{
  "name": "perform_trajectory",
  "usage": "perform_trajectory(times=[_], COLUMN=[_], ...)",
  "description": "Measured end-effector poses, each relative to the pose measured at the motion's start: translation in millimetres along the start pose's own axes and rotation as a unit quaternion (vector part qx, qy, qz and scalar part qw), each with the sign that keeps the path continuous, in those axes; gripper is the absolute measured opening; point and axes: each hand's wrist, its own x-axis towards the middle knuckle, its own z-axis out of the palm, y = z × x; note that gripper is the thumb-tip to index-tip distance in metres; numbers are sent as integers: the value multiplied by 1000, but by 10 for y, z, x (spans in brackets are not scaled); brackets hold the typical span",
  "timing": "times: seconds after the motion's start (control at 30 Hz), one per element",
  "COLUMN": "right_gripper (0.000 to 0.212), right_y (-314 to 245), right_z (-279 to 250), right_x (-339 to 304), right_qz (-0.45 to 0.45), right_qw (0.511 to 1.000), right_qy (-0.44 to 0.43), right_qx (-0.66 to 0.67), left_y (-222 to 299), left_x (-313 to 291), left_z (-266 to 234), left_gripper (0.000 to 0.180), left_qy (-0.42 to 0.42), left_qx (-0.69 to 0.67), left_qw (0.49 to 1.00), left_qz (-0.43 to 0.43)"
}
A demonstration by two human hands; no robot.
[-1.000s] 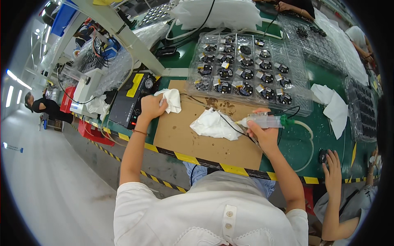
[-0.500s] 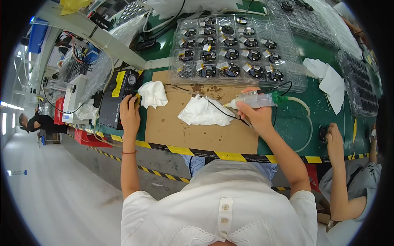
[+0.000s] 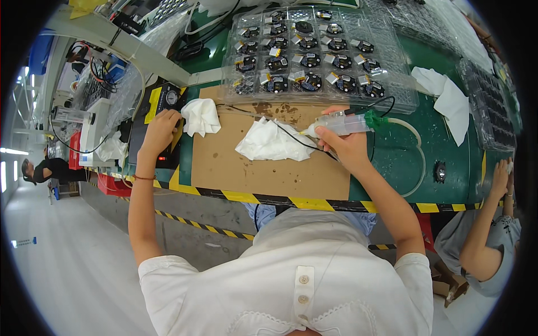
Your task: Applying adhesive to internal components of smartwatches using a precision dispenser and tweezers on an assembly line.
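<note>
On the left, the left hand (image 3: 161,131) is on a black box (image 3: 138,130), its bent fingers near the round dial (image 3: 171,99). I can't tell if it is gripping anything, because the fingertips are hidden.

Next comes a crumpled white wipe (image 3: 200,117), just beside the box. It lies on a brown sheet of cardboard (image 3: 241,176). Another white wipe (image 3: 274,141) lies in the middle of the cardboard.

Then comes a clear syringe (image 3: 344,124), held up by the right hand (image 3: 348,147), with the fingers and thumb wrapped round it. The syringe is long from side to side, and tilts a little. Its thin tip points left and slightly down toward the person, at the right end of the middle wipe. I can't tell if they touch. Its green cap (image 3: 375,121) is on the right end, and a pale hose (image 3: 417,143) bends away from it.

Farther right, a small black part (image 3: 440,172) sits on the green table (image 3: 386,162).
</note>
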Motion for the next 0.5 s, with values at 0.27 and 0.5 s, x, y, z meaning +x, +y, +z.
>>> perform_trajectory(times=[0.27, 0.5], right_gripper=[31, 31], right_y=[44, 50], right_z=[-22, -26], right_x=[21, 17], right_qz=[11, 1], right_qw=[1000, 1000], right_qy=[1, -6], right_qx=[-15, -17], left_y=[276, 142], left_x=[-138, -99], left_z=[215, 217], left_gripper=[35, 25], left_qy=[146, 147], left_qx=[40, 26], left_qw=[985, 988], left_qz=[-86, -33])
